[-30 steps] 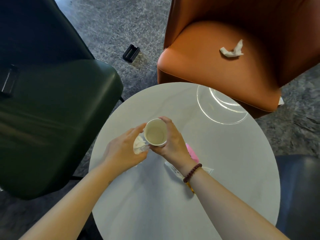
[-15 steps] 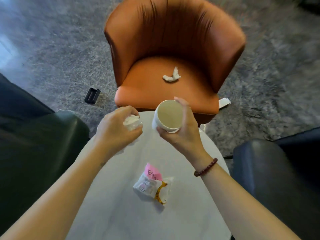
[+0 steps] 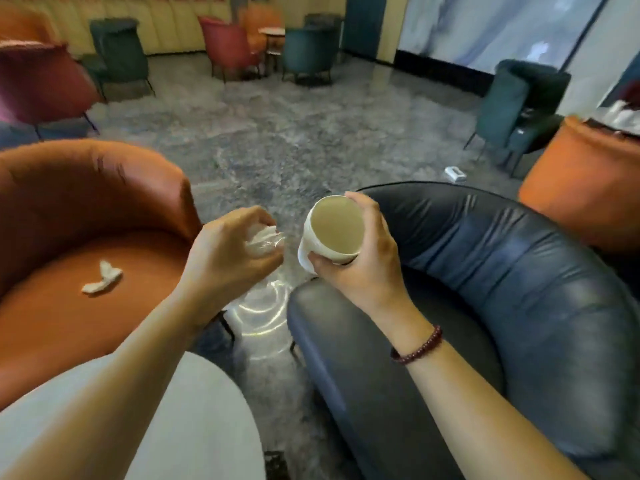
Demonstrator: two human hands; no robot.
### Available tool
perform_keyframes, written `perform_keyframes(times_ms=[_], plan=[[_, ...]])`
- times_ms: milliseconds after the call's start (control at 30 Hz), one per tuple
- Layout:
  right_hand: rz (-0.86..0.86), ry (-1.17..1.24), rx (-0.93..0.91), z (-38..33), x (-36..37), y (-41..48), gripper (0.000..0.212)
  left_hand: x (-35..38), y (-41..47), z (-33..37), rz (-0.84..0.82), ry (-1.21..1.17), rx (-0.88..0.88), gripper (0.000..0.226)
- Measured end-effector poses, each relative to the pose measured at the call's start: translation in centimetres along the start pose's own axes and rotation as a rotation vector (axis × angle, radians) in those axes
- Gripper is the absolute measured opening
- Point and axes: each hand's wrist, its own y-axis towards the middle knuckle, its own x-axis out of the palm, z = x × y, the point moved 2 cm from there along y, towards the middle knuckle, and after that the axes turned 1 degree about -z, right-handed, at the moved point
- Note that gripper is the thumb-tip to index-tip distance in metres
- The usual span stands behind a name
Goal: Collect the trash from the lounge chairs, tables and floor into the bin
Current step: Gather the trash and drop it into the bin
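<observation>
From the head view: in the middle, a cup (image 3: 334, 230) gripped by the right hand (image 3: 360, 271), fingers curled round its side, mouth tipped toward the camera, likely ready to take more trash. Round, white outside, tan inside, looking empty. Just left of it, the left hand (image 3: 225, 261) closed round a wad (image 3: 265, 237), crinkly, white and partly see-through, held near the cup, maybe for stuffing in. At left, a soft twisted tissue (image 3: 102, 282) lying on the seat of the orange chair (image 3: 86, 188), not picked up yet. At right, a shiny blue chair (image 3: 502, 278), puffy and wrinkled. Lower left, a smooth pale table (image 3: 207, 410). Upper right on the grey floor (image 3: 277, 140), a small white box (image 3: 455, 174), perhaps more trash. Far right, an orange round tub (image 3: 571, 188), maybe the bin.
</observation>
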Motion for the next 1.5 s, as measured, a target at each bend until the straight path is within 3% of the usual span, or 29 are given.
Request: perform_keyframes(times_ms=[300,633,800,967,1100,1367,1500], plan=[[0.332,-0.195,0.084,11.1,-30.2,-1.9,0.075,20.7,5.6,25.2,-0.141,-0.064,0.336,0.024],[0.731,-0.532,0.38,16.0,-56.6,-17.1,0.08,39.7,1.5,50.5,-0.415,-0.289,0.843,0.033],[0.938,-0.68,0.604,16.1,-65.7,-27.7,0.08,47.8,-5.6,62.2,-0.657,-0.402,1.049,0.022],[1.128,-0.8,0.787,15.1,-74.1,-35.9,0.079,54.3,-11.8,73.3,-0.831,-0.545,1.225,0.027],[1.263,-0.855,0.926,15.7,-80.5,-39.5,0.079,60.0,-14.3,80.7,-0.948,-0.673,1.261,0.044],[1.422,-0.944,1.061,19.4,-92.3,-44.6,0.08,69.9,-21.2,95.5,-1.141,-0.831,1.336,0.027],[1.512,-1.004,1.146,20.2,-98.4,-50.4,0.081,74.4,-27.2,102.2,-1.224,-0.873,1.417,0.031]])
